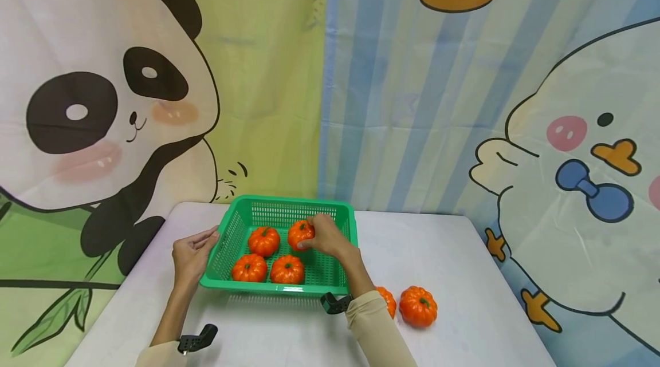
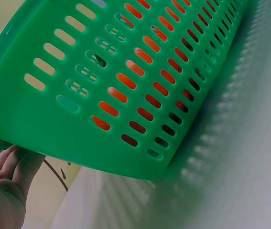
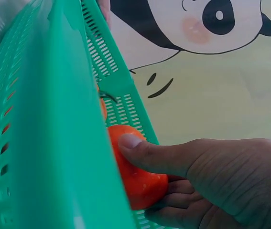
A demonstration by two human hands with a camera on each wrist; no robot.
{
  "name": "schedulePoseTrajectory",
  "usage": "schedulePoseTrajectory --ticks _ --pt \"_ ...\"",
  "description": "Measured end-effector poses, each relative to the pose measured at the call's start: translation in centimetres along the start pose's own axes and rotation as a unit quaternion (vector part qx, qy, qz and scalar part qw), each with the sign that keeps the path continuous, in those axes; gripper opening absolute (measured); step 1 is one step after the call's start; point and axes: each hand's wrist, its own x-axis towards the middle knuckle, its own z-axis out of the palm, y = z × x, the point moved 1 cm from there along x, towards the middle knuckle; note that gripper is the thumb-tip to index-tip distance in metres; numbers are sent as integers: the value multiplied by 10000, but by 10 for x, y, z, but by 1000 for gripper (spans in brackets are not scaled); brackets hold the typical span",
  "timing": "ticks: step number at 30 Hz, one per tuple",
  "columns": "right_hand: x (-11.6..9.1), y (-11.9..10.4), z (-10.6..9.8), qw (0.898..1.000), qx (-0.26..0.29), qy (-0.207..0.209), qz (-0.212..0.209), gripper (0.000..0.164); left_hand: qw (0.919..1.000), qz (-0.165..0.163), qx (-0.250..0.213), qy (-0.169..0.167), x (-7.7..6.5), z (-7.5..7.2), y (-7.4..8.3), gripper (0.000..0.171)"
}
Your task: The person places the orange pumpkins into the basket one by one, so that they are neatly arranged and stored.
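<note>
A green plastic basket [image 1: 330, 288] with slotted walls stands on the table. My left hand [image 1: 192, 255] grips its left rim; in the left wrist view that hand [image 2: 6, 186] shows partly behind the basket's corner. Inside the basket, my right hand [image 1: 327, 236] holds a small orange pumpkin [image 1: 299, 233] at the right of the group. The right wrist view shows the thumb on this pumpkin [image 3: 142, 183] and the fingers beneath it. Three more pumpkins lie in the basket: one at the back [image 1: 264, 241], one front left [image 1: 250, 268] and one front middle [image 1: 287, 269].
On the white table [image 1: 423, 247], right of the basket, sit two more pumpkins. One pumpkin [image 1: 418, 306] is in full view; the other pumpkin [image 1: 387, 300] is partly hidden by the right forearm. A curtain [image 1: 278, 69] with cartoon animals hangs behind the table.
</note>
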Motion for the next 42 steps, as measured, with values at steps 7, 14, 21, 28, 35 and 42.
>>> schedulePoseTrajectory --ticks 7,14,21,28,35,42 --pt "4 1 5 9998 100 -55 137 29 10000 33 -46 -11 -1 0 0 36" --pt "5 5 14 9998 -38 -83 164 34 10000 6 -31 -8 -1 0 -1 37" --pt "5 7 21 9998 -126 -96 73 35 10000 6 -41 -16 -2 0 -2 36" --pt "7 6 24 9998 -124 -111 103 37 10000 18 -32 -54 0 -1 -1 36" --pt "9 9 29 9994 -205 -91 257 37 10000 17 2 -42 1 -1 -1 36" --pt "10 7 30 9981 -455 -228 350 33 10000 33 -48 -51 2 0 -1 35"
